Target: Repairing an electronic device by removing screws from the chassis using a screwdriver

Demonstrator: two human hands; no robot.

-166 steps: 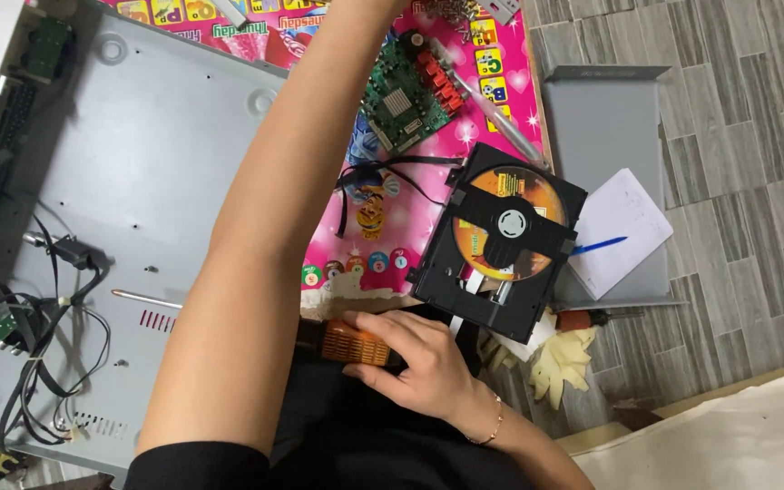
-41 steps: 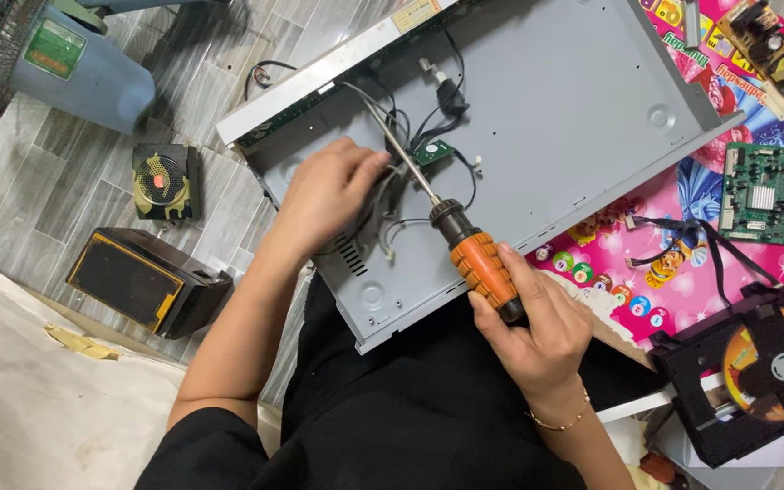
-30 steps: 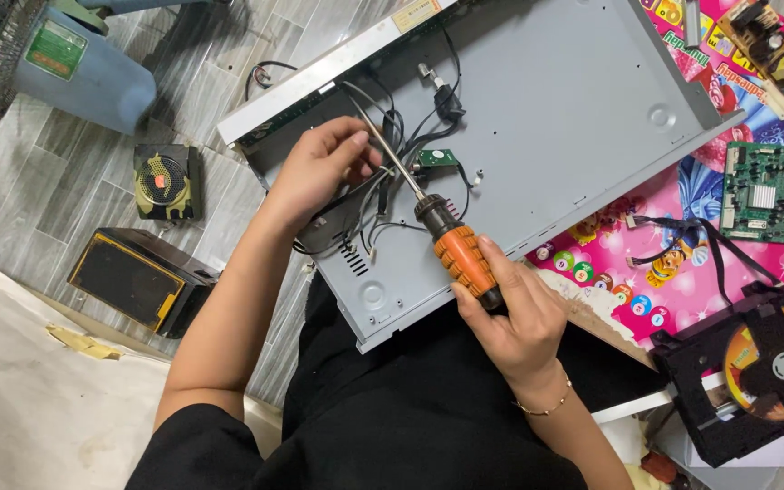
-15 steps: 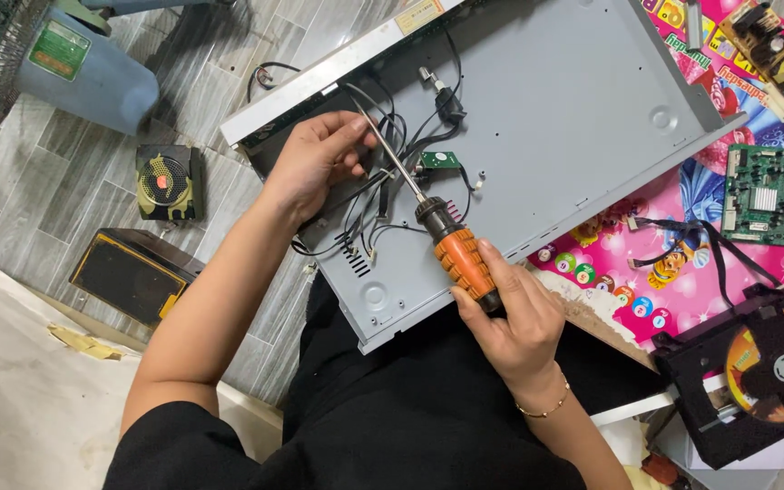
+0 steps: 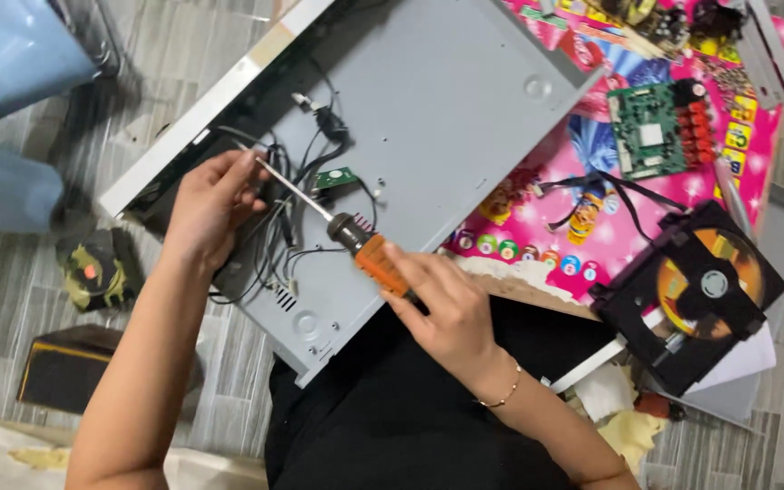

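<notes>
Already the grey case (image 5: 465, 118) lies gutted, while the right hand (image 5: 442, 304) grips a screwdriver (image 5: 338, 231) and the left hand (image 5: 210, 204) pinches its tip by the wires (image 5: 274, 245).

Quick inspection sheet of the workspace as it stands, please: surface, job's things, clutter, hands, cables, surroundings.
Surface: pink mat on tiled floor.
Job's things: grey chassis, open; screwdriver tip inside it, near the front edge.
Clutter: green board, disc drive, yellow rag.
Hands: right hand grips the orange handle; left hand at the shaft tip.
Cables: black wires loose in chassis.
Surroundings: blue jug, black box.
</notes>
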